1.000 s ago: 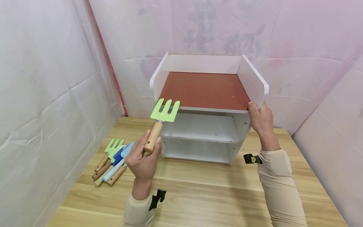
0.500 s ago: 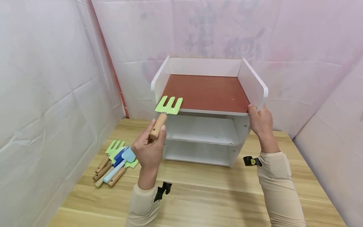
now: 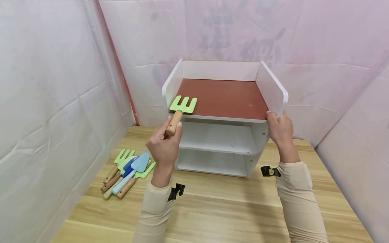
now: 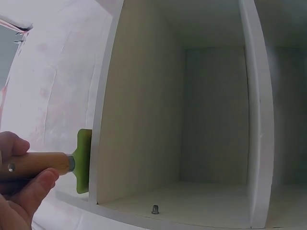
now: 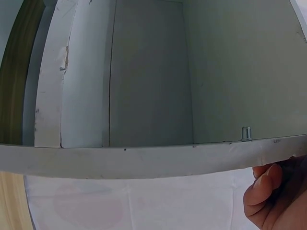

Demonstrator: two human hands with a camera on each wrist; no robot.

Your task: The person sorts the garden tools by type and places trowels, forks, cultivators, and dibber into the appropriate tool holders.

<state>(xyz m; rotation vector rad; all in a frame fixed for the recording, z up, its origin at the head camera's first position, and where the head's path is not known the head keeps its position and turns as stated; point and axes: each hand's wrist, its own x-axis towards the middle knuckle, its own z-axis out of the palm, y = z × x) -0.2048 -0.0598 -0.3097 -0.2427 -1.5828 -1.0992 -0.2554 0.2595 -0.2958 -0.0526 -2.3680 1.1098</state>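
A small hand fork with light green tines [image 3: 184, 104] and a wooden handle is held in my left hand [image 3: 164, 145], thumb and fingers pinching the handle. Its tines overlap the front left corner of the red-brown top board [image 3: 225, 96] of a white shelf unit [image 3: 212, 161]. In the left wrist view the green fork head [image 4: 83, 160] appears right by the board's front edge. My right hand [image 3: 280, 130] grips the front right corner of the unit, thumb on the top board. The right wrist view shows curled fingers [image 5: 263, 191] against the outside of the side panel.
Several garden tools lie in a pile at left on the wooden table [image 3: 209, 209], among them a light blue trowel [image 3: 140, 163] and another green fork [image 3: 124, 156]. The unit's raised side walls [image 3: 271, 84] flank its top. White sheeting [image 3: 60, 111] hangs around the table.
My left hand has moved forward and slightly right, carrying the fork from in front of the unit to over the top board's edge. The right hand keeps its grip at the corner.
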